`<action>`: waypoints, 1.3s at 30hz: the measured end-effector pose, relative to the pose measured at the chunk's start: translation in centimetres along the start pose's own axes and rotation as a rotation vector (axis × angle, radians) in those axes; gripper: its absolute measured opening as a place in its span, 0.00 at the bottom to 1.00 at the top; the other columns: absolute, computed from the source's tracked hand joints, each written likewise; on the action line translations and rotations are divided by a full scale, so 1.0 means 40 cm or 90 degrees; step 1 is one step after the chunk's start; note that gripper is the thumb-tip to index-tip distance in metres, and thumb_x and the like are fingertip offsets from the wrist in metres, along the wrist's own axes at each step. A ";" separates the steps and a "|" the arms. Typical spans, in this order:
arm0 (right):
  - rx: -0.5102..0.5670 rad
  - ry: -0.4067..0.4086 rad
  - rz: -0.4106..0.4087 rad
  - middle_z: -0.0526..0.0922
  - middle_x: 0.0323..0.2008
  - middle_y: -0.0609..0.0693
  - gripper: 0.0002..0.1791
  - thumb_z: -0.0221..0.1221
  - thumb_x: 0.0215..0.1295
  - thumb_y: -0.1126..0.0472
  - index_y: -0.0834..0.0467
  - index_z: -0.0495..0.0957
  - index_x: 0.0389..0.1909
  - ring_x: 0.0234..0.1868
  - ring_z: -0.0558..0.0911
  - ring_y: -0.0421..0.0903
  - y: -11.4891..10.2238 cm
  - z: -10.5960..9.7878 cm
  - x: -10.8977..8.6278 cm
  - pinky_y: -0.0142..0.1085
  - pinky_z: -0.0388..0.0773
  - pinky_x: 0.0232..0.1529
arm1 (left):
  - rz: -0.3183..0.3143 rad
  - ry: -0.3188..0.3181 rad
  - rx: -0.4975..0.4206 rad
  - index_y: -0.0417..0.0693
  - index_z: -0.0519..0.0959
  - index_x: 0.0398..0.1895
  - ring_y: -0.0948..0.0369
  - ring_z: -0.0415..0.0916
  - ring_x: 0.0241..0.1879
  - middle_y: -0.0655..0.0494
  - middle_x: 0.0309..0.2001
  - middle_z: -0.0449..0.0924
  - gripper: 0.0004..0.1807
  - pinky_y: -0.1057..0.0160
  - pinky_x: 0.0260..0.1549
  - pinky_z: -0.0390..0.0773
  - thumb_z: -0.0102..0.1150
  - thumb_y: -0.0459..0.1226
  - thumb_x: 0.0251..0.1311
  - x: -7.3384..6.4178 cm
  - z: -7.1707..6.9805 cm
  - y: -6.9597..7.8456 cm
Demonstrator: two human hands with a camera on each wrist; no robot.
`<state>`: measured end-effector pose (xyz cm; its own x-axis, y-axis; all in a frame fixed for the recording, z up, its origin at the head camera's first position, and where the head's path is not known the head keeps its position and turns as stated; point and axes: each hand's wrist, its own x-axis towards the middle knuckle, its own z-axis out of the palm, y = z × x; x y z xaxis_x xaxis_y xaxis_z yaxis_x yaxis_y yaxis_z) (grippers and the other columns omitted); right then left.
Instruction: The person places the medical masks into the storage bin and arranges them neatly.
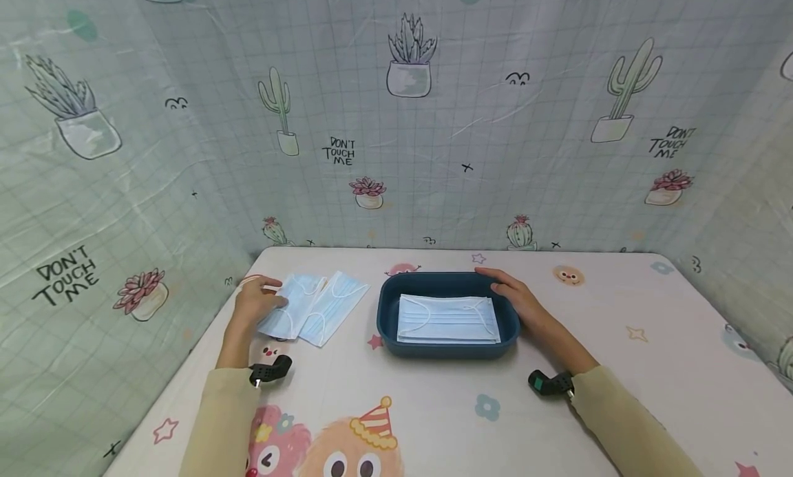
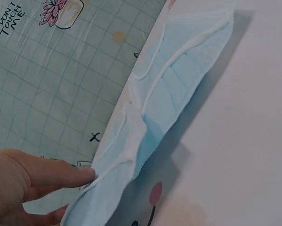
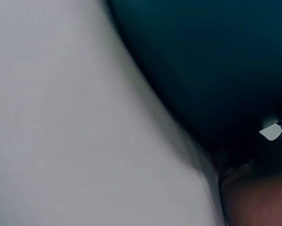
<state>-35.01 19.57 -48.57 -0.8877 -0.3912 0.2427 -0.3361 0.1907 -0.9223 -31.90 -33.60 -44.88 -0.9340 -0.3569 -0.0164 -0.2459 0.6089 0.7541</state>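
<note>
My left hand (image 1: 255, 303) pinches the near left edge of a pale blue face mask (image 1: 296, 298), thumb on top and fingers beneath. That mask overlaps a second face mask (image 1: 334, 306) on its right; in the left wrist view the pinched mask (image 2: 115, 188) is bent and tilted. A dark blue oblong basin (image 1: 446, 351) stands right of the masks, with a flat face mask (image 1: 449, 320) with white ear loops inside it. My right hand (image 1: 519, 299) holds the basin's back right corner, thumb over the rim. Its fingers are mostly dark in the right wrist view.
A white cartoon-print cloth (image 1: 434, 422) covers the table. A patterned curtain (image 1: 458, 153) hangs behind the table and along both sides. The left table edge runs close by my left hand.
</note>
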 end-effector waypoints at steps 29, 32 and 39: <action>0.013 -0.003 0.013 0.61 0.79 0.61 0.27 0.41 0.80 0.65 0.62 0.65 0.76 0.84 0.49 0.60 0.004 0.002 0.002 0.63 0.40 0.81 | 0.038 -0.026 -0.013 0.34 0.80 0.62 0.38 0.68 0.68 0.31 0.69 0.70 0.21 0.40 0.68 0.72 0.53 0.24 0.65 -0.001 -0.021 0.023; 0.012 -0.003 0.017 0.60 0.80 0.61 0.27 0.40 0.80 0.66 0.62 0.64 0.76 0.84 0.48 0.61 0.001 0.002 0.003 0.63 0.39 0.81 | 0.046 -0.026 -0.023 0.34 0.79 0.63 0.41 0.70 0.63 0.31 0.69 0.70 0.22 0.44 0.64 0.75 0.51 0.25 0.66 -0.007 -0.027 0.036; 0.010 0.002 0.018 0.60 0.80 0.61 0.26 0.41 0.80 0.65 0.61 0.65 0.76 0.84 0.48 0.60 0.000 0.002 0.003 0.63 0.39 0.81 | 0.055 -0.021 -0.029 0.37 0.78 0.64 0.43 0.70 0.62 0.32 0.68 0.72 0.23 0.45 0.65 0.75 0.52 0.25 0.67 -0.016 -0.036 0.066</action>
<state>-35.08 19.46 -48.55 -0.8982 -0.3823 0.2171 -0.3056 0.1881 -0.9334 -31.58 -32.79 -41.95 -0.9594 -0.2804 0.0296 -0.1524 0.6040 0.7823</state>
